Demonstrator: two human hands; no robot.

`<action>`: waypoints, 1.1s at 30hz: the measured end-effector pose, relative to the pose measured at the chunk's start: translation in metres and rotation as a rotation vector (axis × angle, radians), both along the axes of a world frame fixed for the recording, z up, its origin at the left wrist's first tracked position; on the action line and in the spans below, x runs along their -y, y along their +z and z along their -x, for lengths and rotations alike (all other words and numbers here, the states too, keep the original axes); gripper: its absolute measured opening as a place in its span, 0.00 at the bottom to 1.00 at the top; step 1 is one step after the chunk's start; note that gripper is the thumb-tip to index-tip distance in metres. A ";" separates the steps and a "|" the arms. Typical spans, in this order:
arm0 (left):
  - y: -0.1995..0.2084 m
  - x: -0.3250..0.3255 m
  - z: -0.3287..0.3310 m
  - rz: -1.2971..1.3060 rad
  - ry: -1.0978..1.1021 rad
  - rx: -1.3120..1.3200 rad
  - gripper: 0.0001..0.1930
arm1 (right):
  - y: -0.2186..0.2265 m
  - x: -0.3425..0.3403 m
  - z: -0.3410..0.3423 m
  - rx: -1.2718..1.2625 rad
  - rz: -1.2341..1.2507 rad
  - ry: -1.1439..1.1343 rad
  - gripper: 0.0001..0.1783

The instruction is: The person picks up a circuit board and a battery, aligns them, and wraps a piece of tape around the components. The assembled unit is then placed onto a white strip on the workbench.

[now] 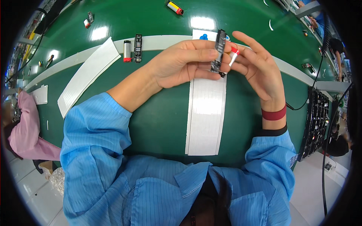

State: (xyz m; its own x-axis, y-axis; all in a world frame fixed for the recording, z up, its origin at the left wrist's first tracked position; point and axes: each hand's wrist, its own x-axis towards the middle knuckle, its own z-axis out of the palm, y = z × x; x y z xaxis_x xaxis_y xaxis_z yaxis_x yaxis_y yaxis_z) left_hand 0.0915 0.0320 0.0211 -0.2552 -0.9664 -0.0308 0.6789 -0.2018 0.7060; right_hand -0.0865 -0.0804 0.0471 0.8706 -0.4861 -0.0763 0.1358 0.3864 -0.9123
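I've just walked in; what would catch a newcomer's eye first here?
Probably the slim dark electronic module in the person's left grip, near the top centre, with a small red-and-white piece beside it at the right grip. Below them, a long white panel stands out against the green tabletop. A dark red wristband rings the right wrist.

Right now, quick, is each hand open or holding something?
Left hand: closed, holding a narrow dark board between thumb and fingers.
Right hand: fingers closed on a small red-and-white piece, index finger raised.
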 end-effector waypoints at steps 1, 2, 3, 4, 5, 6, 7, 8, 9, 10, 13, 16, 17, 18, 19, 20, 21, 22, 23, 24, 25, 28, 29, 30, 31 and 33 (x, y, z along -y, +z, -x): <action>-0.001 0.001 -0.001 -0.027 0.020 0.013 0.23 | 0.002 -0.002 0.001 -0.017 0.103 -0.040 0.21; 0.000 0.001 -0.001 -0.036 0.031 0.037 0.22 | 0.001 -0.002 0.003 -0.016 0.105 -0.042 0.21; -0.002 0.002 -0.001 -0.035 0.030 0.039 0.22 | -0.005 -0.002 0.004 -0.007 0.120 -0.032 0.21; -0.003 0.002 -0.001 -0.034 0.015 0.031 0.21 | -0.007 -0.002 0.005 0.001 0.134 -0.021 0.21; -0.004 0.001 0.000 -0.034 0.000 0.021 0.21 | -0.006 -0.003 0.006 0.003 0.134 -0.021 0.21; -0.003 0.001 0.000 -0.035 0.002 0.024 0.21 | -0.006 -0.003 0.007 0.017 0.123 -0.011 0.21; -0.002 0.000 0.001 -0.042 -0.008 0.046 0.20 | -0.006 -0.003 0.007 0.031 0.111 -0.001 0.22; -0.001 -0.001 0.001 -0.050 -0.017 0.068 0.19 | -0.006 -0.005 0.006 0.032 0.109 0.002 0.22; -0.001 -0.001 0.001 -0.052 -0.017 0.067 0.19 | -0.005 -0.007 0.005 0.040 0.071 -0.003 0.22; -0.001 -0.001 0.001 -0.040 -0.042 0.064 0.18 | -0.004 -0.008 0.005 0.047 0.034 -0.006 0.22; -0.001 0.001 0.002 -0.054 -0.043 0.131 0.17 | -0.001 -0.007 0.008 -0.007 0.078 0.019 0.21; -0.001 0.000 0.008 -0.065 0.019 0.304 0.16 | 0.010 -0.010 0.005 -0.198 0.436 -0.182 0.22; -0.001 -0.001 0.011 -0.054 0.056 0.404 0.16 | 0.011 -0.016 0.003 -0.199 0.437 -0.178 0.22; -0.001 -0.002 0.012 -0.078 0.063 0.377 0.16 | 0.013 -0.025 0.000 -0.195 0.544 -0.271 0.23; -0.001 -0.002 0.013 -0.073 0.065 0.379 0.16 | 0.014 -0.030 -0.002 -0.188 0.651 -0.364 0.24; 0.000 -0.001 0.013 -0.072 0.079 0.396 0.17 | 0.012 -0.030 -0.003 -0.170 0.660 -0.379 0.24; -0.001 -0.002 0.014 -0.074 0.091 0.409 0.17 | 0.011 -0.031 -0.003 -0.170 0.661 -0.379 0.24; 0.000 -0.002 0.013 -0.073 0.092 0.409 0.17 | 0.011 -0.032 -0.004 -0.187 0.677 -0.390 0.24; 0.000 -0.002 0.013 -0.059 0.097 0.418 0.17 | 0.011 -0.032 -0.004 -0.203 0.692 -0.402 0.23; 0.000 -0.003 0.014 -0.046 0.101 0.426 0.17 | 0.011 -0.033 -0.004 -0.205 0.692 -0.401 0.23; 0.001 -0.004 0.014 -0.048 0.100 0.425 0.17 | 0.011 -0.033 -0.004 -0.208 0.712 -0.410 0.23; 0.002 -0.003 0.015 -0.043 0.108 0.449 0.17 | 0.010 -0.032 -0.004 -0.209 0.739 -0.432 0.22; 0.001 -0.003 0.015 -0.038 0.105 0.454 0.17 | 0.010 -0.032 -0.004 -0.206 0.745 -0.442 0.22; -0.001 -0.003 0.015 -0.035 0.104 0.460 0.17 | 0.009 -0.032 -0.004 -0.205 0.746 -0.442 0.22; -0.001 -0.003 0.015 -0.034 0.105 0.461 0.17 | 0.008 -0.031 -0.004 -0.209 0.751 -0.443 0.22; -0.001 -0.003 0.015 -0.033 0.107 0.486 0.17 | 0.007 -0.032 -0.005 -0.213 0.756 -0.443 0.21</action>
